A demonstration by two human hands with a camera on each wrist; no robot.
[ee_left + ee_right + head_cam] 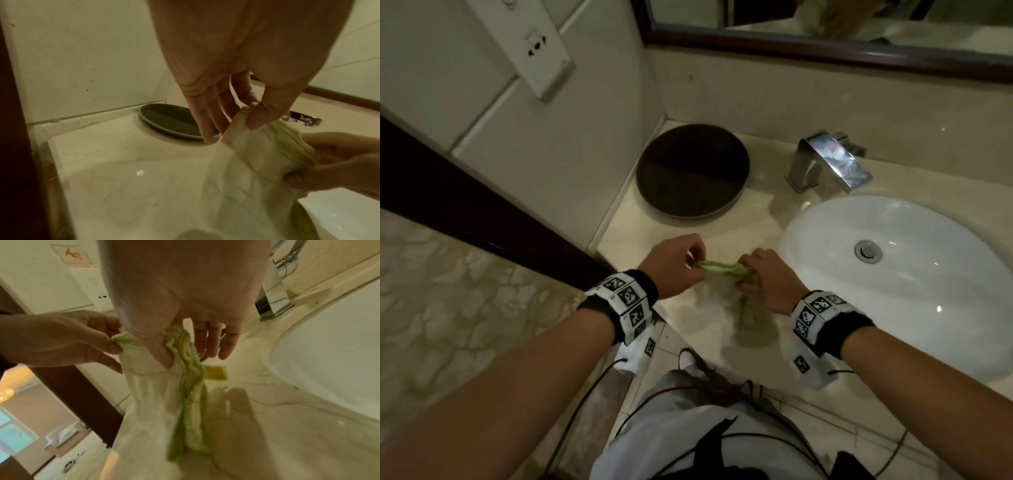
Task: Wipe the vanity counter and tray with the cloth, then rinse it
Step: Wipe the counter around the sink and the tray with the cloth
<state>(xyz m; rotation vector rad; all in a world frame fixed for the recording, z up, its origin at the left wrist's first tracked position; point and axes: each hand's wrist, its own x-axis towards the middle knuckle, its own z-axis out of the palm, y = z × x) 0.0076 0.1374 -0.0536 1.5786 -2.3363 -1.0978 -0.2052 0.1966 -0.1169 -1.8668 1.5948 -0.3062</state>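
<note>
A thin white cloth [719,269] with green stripes hangs between both hands above the front of the cream vanity counter [685,233]. My left hand [674,263] pinches one top corner of the cloth [246,146] between thumb and fingers. My right hand [763,277] grips the bunched green edge of the cloth [185,386], whose lower end reaches the counter [287,426]. A round dark tray [691,171] lies in the back left corner of the counter [123,154], beyond the left hand [236,116]. The right hand [185,340] is just left of the basin.
A white oval sink [914,308] with a metal drain [868,250] is set in the counter at right. A chrome faucet [825,161] stands behind it. A mirror frame [825,51] runs along the back wall; a socket plate [541,48] is on the left wall.
</note>
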